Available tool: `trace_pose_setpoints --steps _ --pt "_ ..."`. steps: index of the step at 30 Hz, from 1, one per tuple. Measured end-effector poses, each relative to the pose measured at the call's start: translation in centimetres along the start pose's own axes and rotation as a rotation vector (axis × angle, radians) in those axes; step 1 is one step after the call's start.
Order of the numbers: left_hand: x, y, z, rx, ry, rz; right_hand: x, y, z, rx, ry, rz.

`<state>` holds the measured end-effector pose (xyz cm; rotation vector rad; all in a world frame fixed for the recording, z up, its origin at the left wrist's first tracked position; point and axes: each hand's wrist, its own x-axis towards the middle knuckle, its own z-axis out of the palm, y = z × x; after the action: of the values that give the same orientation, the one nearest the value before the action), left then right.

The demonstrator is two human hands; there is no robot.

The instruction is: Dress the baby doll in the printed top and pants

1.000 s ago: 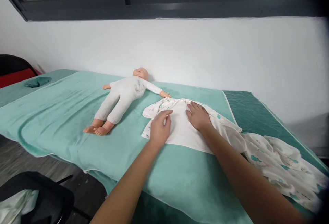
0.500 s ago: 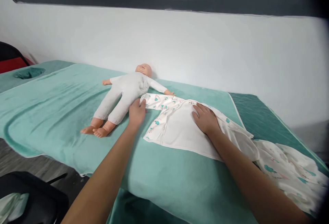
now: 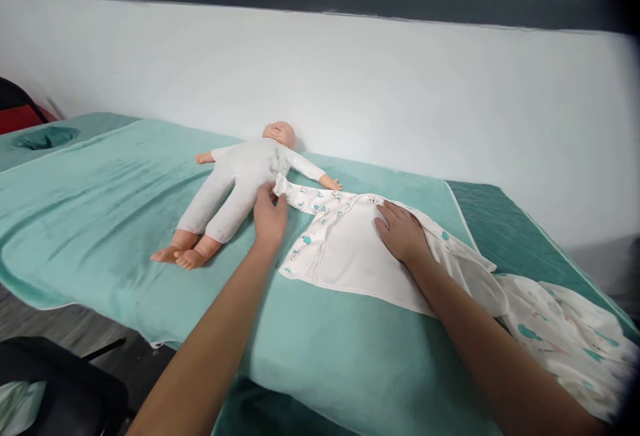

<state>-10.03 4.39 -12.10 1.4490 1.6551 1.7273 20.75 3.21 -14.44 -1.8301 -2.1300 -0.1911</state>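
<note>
A baby doll (image 3: 235,183) in a white one-piece lies on its back on the teal towel (image 3: 110,203). To its right lies a white baby garment (image 3: 350,249) with a teal print, spread inside up. My left hand (image 3: 270,217) pinches the end of the garment's sleeve (image 3: 305,197), drawn out toward the doll's hip. Palm down, my right hand (image 3: 403,233) presses flat on the garment's body near the neckline.
More printed white cloth (image 3: 565,343) trails off to the right over the dark green bed cover (image 3: 505,223). A white wall (image 3: 350,89) runs close behind the bed. At the lower left, beside the bed, is a black chair (image 3: 60,389).
My left hand left the middle of the garment, moved left, took hold of the sleeve and stretched it toward the doll. My right hand stayed pressed on the garment.
</note>
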Motion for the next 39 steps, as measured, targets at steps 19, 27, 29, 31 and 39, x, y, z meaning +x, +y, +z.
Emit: trace_pose_setpoints --steps 19,27,29,31,39 --pt "-8.8 4.5 -4.5 0.230 -0.405 0.370 0.0 0.1 0.1 0.025 0.046 -0.009" --pt "-12.6 4.2 -4.8 0.559 -0.490 0.488 -0.7 -0.6 -1.3 -0.008 0.091 -0.109" --pt "-12.5 3.9 -4.6 0.560 -0.451 0.475 -0.7 -1.1 -1.8 -0.029 0.070 -0.150" --pt "-12.1 3.4 -4.5 0.500 -0.397 0.437 -0.4 -1.9 -2.2 0.015 0.044 -0.168" --pt "-11.4 2.7 -4.7 0.274 -0.368 0.258 3.5 -7.0 -1.8 0.461 -0.123 0.199"
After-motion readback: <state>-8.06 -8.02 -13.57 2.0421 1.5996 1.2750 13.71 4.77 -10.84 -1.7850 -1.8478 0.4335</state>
